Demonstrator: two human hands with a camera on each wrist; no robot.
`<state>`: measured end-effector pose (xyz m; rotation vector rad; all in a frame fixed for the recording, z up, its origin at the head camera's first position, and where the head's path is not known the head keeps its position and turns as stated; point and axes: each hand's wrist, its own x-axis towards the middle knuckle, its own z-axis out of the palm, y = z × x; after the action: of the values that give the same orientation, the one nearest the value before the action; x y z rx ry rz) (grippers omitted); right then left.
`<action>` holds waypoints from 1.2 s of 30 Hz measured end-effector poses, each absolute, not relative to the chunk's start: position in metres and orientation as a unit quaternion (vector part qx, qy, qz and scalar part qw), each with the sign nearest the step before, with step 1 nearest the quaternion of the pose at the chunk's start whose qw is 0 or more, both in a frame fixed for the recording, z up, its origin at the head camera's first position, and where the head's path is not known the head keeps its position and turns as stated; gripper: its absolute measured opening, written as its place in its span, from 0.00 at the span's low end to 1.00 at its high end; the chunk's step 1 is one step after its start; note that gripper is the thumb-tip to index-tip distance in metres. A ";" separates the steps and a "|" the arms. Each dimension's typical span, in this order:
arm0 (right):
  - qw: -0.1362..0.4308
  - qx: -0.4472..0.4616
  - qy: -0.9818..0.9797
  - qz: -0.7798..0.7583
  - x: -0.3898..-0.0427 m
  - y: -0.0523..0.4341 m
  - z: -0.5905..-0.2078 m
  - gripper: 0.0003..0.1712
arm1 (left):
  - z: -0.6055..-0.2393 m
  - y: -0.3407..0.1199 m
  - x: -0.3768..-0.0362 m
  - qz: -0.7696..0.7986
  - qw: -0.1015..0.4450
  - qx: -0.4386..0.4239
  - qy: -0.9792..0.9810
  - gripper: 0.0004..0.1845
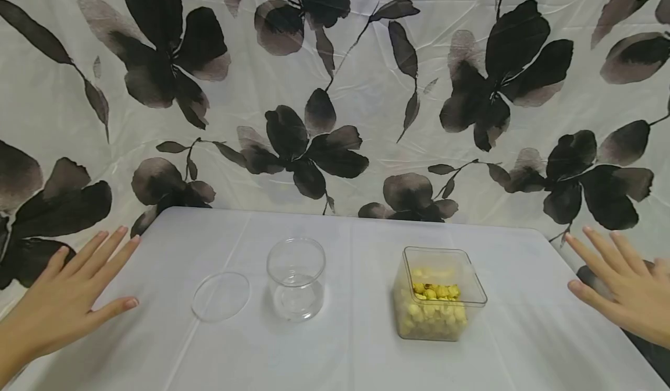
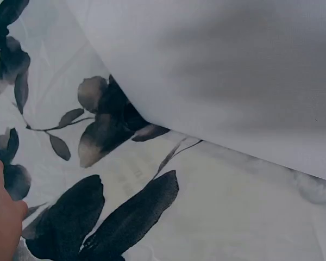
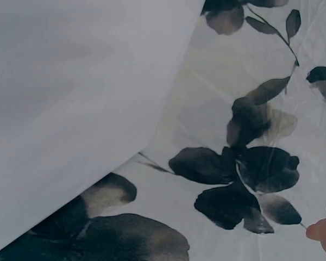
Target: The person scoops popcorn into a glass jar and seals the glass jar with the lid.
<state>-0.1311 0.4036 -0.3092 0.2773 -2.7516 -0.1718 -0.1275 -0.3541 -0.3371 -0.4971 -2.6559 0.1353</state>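
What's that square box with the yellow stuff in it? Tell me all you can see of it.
The box is a clear, square tub that looks like plastic, with rounded corners and no lid on it. It stands upright on the white table, right of the round jar and apart from it. Small yellow pieces, a few with brownish spots, fill it partway; what they are is unclear. Neither hand touches it.

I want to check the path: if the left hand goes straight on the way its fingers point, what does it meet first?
The left hand points up and right along the table edge. Its line passes behind the lid and jar, so probably the flowered curtain; depth is unclear.
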 end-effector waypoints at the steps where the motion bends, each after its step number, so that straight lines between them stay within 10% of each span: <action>1: 0.183 0.102 -0.976 -0.057 -0.131 0.403 -0.309 0.52 | -0.337 -0.354 -0.128 0.049 0.217 -0.181 -0.958 0.57; 36: 0.086 0.155 -0.972 0.158 -0.154 0.362 -0.278 0.23 | -0.305 -0.207 -0.126 -0.299 0.257 -0.346 -0.851 0.41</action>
<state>-0.1539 0.3621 -0.2781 0.4610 -2.8958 0.4700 -0.1257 -0.2074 -0.3055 -0.9394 -2.3086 -0.8108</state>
